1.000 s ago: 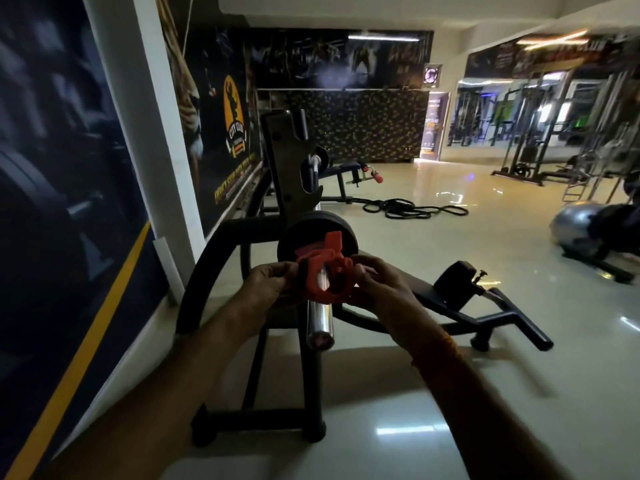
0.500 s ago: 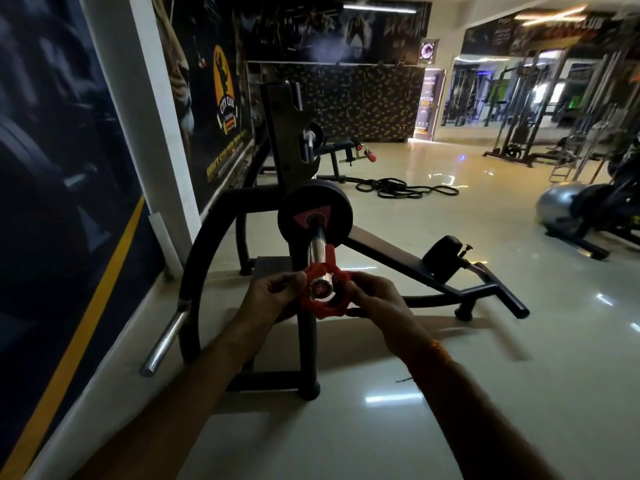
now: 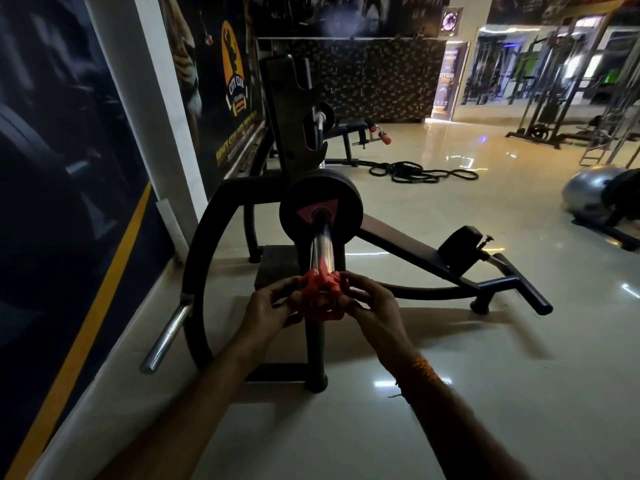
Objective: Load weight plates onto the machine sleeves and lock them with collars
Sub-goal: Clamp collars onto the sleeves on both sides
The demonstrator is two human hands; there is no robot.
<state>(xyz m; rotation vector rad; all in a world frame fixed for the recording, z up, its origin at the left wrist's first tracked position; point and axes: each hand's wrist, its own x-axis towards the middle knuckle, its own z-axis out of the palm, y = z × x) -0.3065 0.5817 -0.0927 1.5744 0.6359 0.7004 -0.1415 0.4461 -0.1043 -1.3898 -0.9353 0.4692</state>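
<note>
A black weight plate with a red triangle mark sits far up the chrome sleeve of a black machine. A red collar is at the near tip of the sleeve, well apart from the plate. My left hand pinches the collar's left side and my right hand grips its right side. The collar hides the sleeve's end, so whether it is still on the sleeve is unclear.
The machine's curved black frame and a chrome peg stand by the left wall. A low bench arm stretches right. Battle ropes lie on the glossy floor farther back. A grey ball and racks are at the right.
Both hands drew the red collar back along the sleeve, from just against the plate to the sleeve's near tip. The view shifted back and lower.
</note>
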